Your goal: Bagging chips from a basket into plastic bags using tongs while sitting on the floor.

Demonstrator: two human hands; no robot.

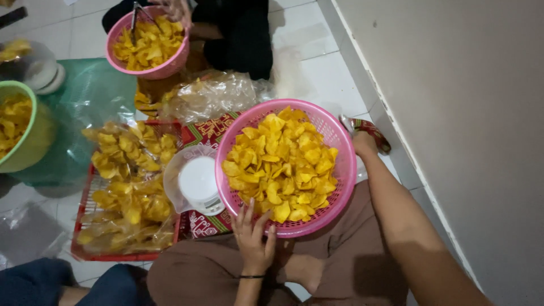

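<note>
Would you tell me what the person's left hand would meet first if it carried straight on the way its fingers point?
The left hand already touches the pink basket rim; next, probably, the yellow chips.

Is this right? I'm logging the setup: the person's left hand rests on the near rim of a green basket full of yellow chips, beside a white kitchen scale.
Not quite: the head view shows the left hand on the near rim of a pink basket, not a green one. It is full of yellow chips and sits beside the white kitchen scale.

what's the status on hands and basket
Left hand open on pink basket rim. Right hand hidden behind basket. Chips fill it. Scale touching its left side.
</note>
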